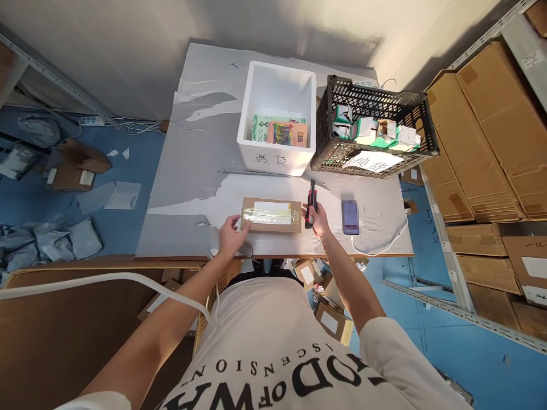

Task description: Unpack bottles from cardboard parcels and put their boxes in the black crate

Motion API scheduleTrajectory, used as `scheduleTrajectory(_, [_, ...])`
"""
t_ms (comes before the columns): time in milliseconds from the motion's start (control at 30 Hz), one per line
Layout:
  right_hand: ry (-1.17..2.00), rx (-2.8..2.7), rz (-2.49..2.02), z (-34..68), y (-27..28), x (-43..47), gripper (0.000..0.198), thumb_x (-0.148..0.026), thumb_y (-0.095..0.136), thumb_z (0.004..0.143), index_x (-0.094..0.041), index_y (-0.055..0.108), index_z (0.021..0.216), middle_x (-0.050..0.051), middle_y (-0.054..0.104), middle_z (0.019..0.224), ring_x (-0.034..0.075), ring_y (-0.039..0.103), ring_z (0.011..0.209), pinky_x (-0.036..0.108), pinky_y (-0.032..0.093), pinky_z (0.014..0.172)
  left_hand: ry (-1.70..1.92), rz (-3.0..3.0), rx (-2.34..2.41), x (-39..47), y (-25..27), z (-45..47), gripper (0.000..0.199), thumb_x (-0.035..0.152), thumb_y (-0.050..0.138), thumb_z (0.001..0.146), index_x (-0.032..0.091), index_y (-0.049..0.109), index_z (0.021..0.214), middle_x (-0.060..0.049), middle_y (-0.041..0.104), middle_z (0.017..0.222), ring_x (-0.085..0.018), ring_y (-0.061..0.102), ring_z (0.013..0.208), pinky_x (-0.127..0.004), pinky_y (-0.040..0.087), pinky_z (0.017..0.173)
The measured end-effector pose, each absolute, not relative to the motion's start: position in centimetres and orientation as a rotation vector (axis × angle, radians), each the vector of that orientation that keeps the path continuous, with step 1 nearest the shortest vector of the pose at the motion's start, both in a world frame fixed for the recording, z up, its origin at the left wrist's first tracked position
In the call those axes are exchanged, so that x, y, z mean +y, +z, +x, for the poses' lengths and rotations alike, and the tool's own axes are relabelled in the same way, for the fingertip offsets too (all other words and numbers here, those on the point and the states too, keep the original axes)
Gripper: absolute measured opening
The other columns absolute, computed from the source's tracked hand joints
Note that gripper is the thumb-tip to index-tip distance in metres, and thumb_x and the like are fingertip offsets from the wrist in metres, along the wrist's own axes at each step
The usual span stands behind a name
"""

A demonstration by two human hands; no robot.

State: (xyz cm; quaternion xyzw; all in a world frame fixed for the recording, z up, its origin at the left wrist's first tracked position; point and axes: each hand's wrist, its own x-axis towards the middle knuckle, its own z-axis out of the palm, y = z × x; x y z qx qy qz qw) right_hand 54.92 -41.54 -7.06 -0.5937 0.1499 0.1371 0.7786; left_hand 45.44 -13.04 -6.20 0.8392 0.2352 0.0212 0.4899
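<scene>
Fingers: left hand [231, 237] spread against carton [271, 214], right hand [319, 221] round cutter [311, 203]; packets [365, 130] in crate [323, 134].

Parcel storeroom
Cardboard boxes [476, 240] are stacked on metal shelves [444, 246] at three o'clock; grey bags [84, 242] are heaped at nine.

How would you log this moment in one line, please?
left hand: touching carton at left end | right hand: holding box cutter | phone: on table, right of cutter
</scene>
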Motion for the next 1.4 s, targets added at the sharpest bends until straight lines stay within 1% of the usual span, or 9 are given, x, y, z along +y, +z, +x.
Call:
scheduleTrajectory(100, [0.303,0.325,-1.431,52.5,-6.6,-43.2,0.050,-0.049,0.067,0.073,-0.021,0.054,0.112,0.002,0.065,0.095,0.010,0.062,0.063,0.027,0.052,0.058,0.075,2.409,0.167,-13.5,-4.5,47.3,0.068,0.029,0.060,0.076,0.018,0.040,0.140,-0.014,0.033,0.151,-0.030,0.027,0.141,-0.046,0.027,0.114])
scheduleTrajectory(167, [0.362,0.305,-1.507,50.5,-6.2,-44.4,0.060,-0.047,0.065,0.075,-0.022,0.050,0.127,0.002,0.064,0.091,0.009,0.058,0.054,0.025,0.049,0.049,-0.019,2.562,-0.142,-14.0,-3.7,48.6,0.077,0.033,0.062,0.075,0.017,0.033,0.145,-0.014,0.020,0.157,-0.033,0.012,0.145,-0.051,0.012,0.116])
scheduleTrajectory(267, [0.437,0.256,-1.560,48.0,-5.8,-45.6,0.074,-0.045,0.062,0.078,-0.026,0.035,0.144,0.001,0.065,0.089,0.007,0.054,0.049,0.021,0.044,0.041,-0.151,2.697,-0.402,-14.8,-3.4,50.1,0.101,0.054,0.071,0.064,0.016,0.028,0.148,-0.019,0.012,0.157,-0.041,0.006,0.144,-0.060,-0.003,0.112])
scheduleTrajectory(333, [0.466,0.234,-1.574,47.0,-5.7,-45.7,0.074,-0.044,0.061,0.080,-0.027,0.034,0.146,0.001,0.065,0.088,0.007,0.054,0.049,0.020,0.044,0.040,-0.212,2.749,-0.432,-15.1,-3.6,50.6,0.113,0.064,0.072,0.057,0.016,0.026,0.149,-0.022,0.012,0.156,-0.043,0.007,0.143,-0.062,-0.007,0.110])
scheduleTrajectory(633, [0.487,0.253,-1.600,46.5,-5.1,-45.3,0.070,-0.040,0.059,0.081,-0.028,0.036,0.145,-0.001,0.064,0.082,0.006,0.054,0.046,0.018,0.043,0.034,-0.210,2.774,-0.374,-15.6,-4.2,50.5,0.108,0.073,0.065,0.061,0.019,0.030,0.148,-0.020,0.020,0.155,-0.040,0.014,0.143,-0.058,0.004,0.111])
scheduleTrajectory(967, [0.655,0.171,-1.730,47.8,-2.6,-47.3,0.063,-0.026,0.059,0.079,-0.032,0.046,0.140,-0.004,0.060,0.068,0.005,0.047,0.037,0.018,0.040,0.030,-0.223,2.775,-0.292,-16.0,-4.3,49.8,0.097,0.058,0.066,0.065,0.022,0.029,0.148,-0.017,0.019,0.156,-0.039,0.015,0.143,-0.058,0.012,0.109])
scheduleTrajectory(1167, [0.746,0.122,-1.647,46.5,-2.2,-48.1,0.062,-0.027,0.064,0.077,-0.027,0.049,0.138,-0.005,0.060,0.059,0.006,0.044,0.035,0.019,0.037,0.030,-0.245,2.774,-0.287,-16.0,-4.3,49.7,0.099,0.057,0.065,0.065,0.018,0.027,0.148,-0.019,0.016,0.157,-0.041,0.010,0.144,-0.058,0.017,0.106])
scheduleTrajectory(1333, [0.779,0.164,-1.608,45.1,-2.0,-48.1,0.063,-0.027,0.065,0.076,-0.027,0.051,0.137,-0.005,0.059,0.057,0.006,0.042,0.034,0.019,0.036,0.029,-0.260,2.783,-0.302,-15.9,-4.2,49.6,0.098,0.054,0.065,0.065,0.020,0.027,0.149,-0.016,0.014,0.157,-0.039,0.009,0.144,-0.056,0.018,0.106])
scheduleTrajectory(1400, [0.696,0.236,-1.585,44.2,-2.0,-48.3,0.060,-0.026,0.068,0.073,-0.026,0.056,0.132,-0.005,0.059,0.057,0.006,0.042,0.033,0.020,0.035,0.029,-0.263,2.783,-0.301,-15.8,-4.1,49.5,0.097,0.053,0.065,0.065,0.020,0.027,0.149,-0.016,0.015,0.157,-0.039,0.010,0.144,-0.056,0.019,0.105])
